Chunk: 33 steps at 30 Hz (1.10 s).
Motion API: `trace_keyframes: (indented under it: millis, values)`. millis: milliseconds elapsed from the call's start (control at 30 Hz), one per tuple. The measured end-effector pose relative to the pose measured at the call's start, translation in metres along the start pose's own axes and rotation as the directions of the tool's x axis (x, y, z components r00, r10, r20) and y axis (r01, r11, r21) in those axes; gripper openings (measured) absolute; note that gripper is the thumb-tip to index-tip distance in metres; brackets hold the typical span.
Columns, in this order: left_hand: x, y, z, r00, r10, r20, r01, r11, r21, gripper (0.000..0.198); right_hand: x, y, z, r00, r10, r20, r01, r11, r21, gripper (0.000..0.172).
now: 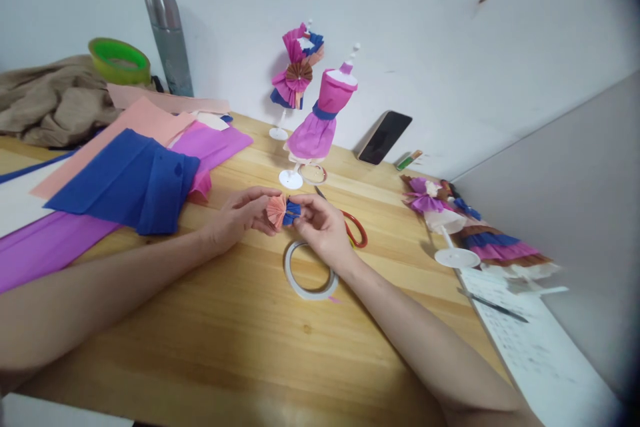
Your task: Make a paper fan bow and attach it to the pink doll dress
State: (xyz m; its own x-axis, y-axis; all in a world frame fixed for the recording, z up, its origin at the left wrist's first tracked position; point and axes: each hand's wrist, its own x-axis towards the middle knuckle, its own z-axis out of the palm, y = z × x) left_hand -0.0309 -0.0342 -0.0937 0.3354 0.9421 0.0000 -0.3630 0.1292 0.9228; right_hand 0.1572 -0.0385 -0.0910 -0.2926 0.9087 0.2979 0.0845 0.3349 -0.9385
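Note:
Both my hands meet over the middle of the wooden table (210, 347). My left hand (239, 215) pinches the salmon-pink pleated half of a small folded paper fan (279, 211). My right hand (320, 227) pinches the fan's dark blue half from the other side. A white ring of tape (305, 288) lies flat just below my right hand. Red-handled scissors (356, 229) lie partly hidden behind my right hand.
Sheets of blue (125, 180), purple and pink paper lie at left. Two small mannequins in paper dresses (320, 113) (296, 73) stand at the back, two more lie at right (450, 213). A phone (385, 137) leans on the wall. A printed sheet with a pen (493, 305) sits at right.

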Motion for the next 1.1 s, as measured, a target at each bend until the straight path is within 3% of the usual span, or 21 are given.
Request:
trace_keyframes:
  millis: [100, 333, 433, 533, 667, 767, 833, 933, 1100]
  values:
    - [0.001, -0.001, -0.002, 0.998, -0.05, 0.049, 0.051, 0.998, -0.03, 0.052, 0.0, 0.001, 0.0, 1.0, -0.026, -0.005, 0.026, 0.999, -0.027, 0.034]
    - [0.006, -0.003, -0.002, 0.991, -0.099, 0.093, 0.101, 0.995, -0.024, 0.053, -0.002, -0.002, 0.001, 0.984, -0.174, -0.027, 0.163, 0.96, -0.226, 0.042]
    - [0.007, -0.006, -0.002, 0.999, -0.042, -0.023, 0.041, 0.998, -0.052, 0.049, -0.002, -0.004, -0.002, 0.954, -0.3, 0.013, 0.284, 0.888, -0.362, 0.043]
    - [0.006, -0.008, -0.003, 0.982, 0.073, -0.173, -0.069, 0.997, 0.025, 0.044, 0.0, -0.002, -0.007, 0.938, -0.335, 0.09, 0.343, 0.854, -0.392, 0.044]
    - [0.005, -0.007, -0.003, 0.931, 0.208, -0.302, -0.151, 0.968, 0.2, 0.034, 0.002, 0.005, -0.011, 0.964, -0.266, 0.001, 0.244, 0.881, -0.405, 0.04]
    - [0.005, -0.002, -0.003, 0.882, 0.273, -0.384, -0.138, 0.929, 0.344, 0.026, 0.002, 0.007, -0.01, 0.977, -0.209, -0.033, 0.174, 0.883, -0.436, 0.035]
    - [0.005, 0.002, -0.002, 0.878, 0.284, -0.385, -0.117, 0.908, 0.402, 0.028, 0.002, 0.004, -0.006, 0.981, -0.191, 0.026, 0.18, 0.864, -0.469, 0.031]
    - [0.004, 0.005, 0.0, 0.906, 0.265, -0.329, -0.111, 0.901, 0.419, 0.046, 0.003, -0.004, -0.001, 0.964, -0.196, 0.182, 0.264, 0.799, -0.541, 0.025]
    - [0.004, 0.002, 0.001, 0.908, 0.293, -0.3, -0.147, 0.892, 0.427, 0.057, 0.015, -0.004, 0.002, 0.912, -0.169, 0.373, 0.38, 0.687, -0.619, 0.035]
